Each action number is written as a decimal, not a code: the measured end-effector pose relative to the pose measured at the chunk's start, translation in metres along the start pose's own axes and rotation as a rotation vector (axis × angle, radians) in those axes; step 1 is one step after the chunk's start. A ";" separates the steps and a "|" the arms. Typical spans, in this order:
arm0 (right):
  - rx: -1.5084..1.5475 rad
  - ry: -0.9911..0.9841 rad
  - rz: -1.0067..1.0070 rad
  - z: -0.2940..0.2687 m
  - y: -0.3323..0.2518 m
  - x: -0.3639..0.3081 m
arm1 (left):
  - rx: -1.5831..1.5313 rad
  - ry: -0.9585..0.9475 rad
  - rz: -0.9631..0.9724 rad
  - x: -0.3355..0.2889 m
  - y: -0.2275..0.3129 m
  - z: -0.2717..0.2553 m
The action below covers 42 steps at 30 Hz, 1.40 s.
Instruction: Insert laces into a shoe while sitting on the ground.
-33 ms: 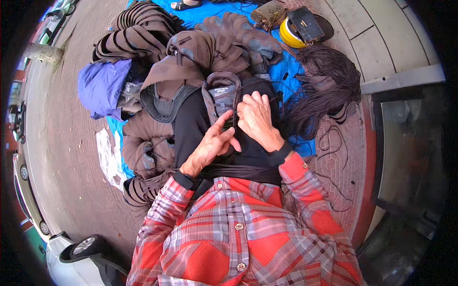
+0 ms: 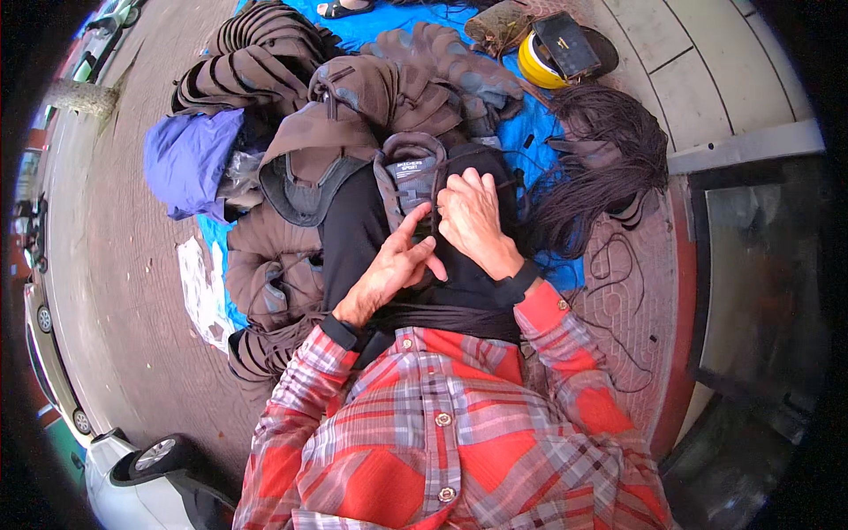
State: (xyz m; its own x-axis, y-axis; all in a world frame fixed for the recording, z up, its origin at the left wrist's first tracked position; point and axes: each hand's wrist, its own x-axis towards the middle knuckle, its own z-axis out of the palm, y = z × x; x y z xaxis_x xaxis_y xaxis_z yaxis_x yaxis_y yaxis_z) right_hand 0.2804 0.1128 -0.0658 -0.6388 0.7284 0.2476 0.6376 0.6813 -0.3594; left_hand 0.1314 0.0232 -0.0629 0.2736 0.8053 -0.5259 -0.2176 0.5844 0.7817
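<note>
A brown-grey shoe upper [image 2: 415,181] with a grey tongue rests on my lap, over my black trousers. My right hand [image 2: 477,221] is closed in a pinch at the upper's right edge, on what looks like a dark shoelace; the fingertips are partly hidden. Beside it my left hand [image 2: 397,265] has its fingers apart, the index finger stretched to the upper's edge close to the right fingertips. A large bundle of dark brown shoelaces [image 2: 609,146] lies to the right, with loose strands trailing toward my lap.
Stacks of brown shoe uppers [image 2: 265,62] pile up ahead and left on a blue tarp [image 2: 406,26]. A purple bag [image 2: 194,163] sits at the left. A yellow tub [image 2: 534,66] with a black box stands at the far right. Parked cars line the left; a low ledge [image 2: 751,146] runs right.
My right hand has shifted very slightly to the left. The left hand and the shoe upper look the same.
</note>
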 end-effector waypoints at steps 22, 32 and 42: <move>0.191 0.116 -0.022 0.004 0.005 -0.006 | 1.639 0.209 0.762 0.049 0.025 -0.023; 0.002 -0.069 -0.240 -0.003 -0.010 0.001 | 1.315 0.268 0.309 -0.038 0.072 -0.096; 0.215 -0.776 -0.252 -0.059 -0.005 0.032 | -1.214 0.055 0.512 -0.081 0.025 -0.107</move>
State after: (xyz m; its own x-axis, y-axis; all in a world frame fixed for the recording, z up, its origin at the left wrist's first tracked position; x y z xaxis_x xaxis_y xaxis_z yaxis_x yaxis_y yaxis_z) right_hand 0.2824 0.1366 -0.0030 -0.9158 0.2468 -0.3170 0.3906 0.7313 -0.5591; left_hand 0.0032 -0.0163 -0.0370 -0.1227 0.9468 -0.2974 -0.9892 -0.0923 0.1143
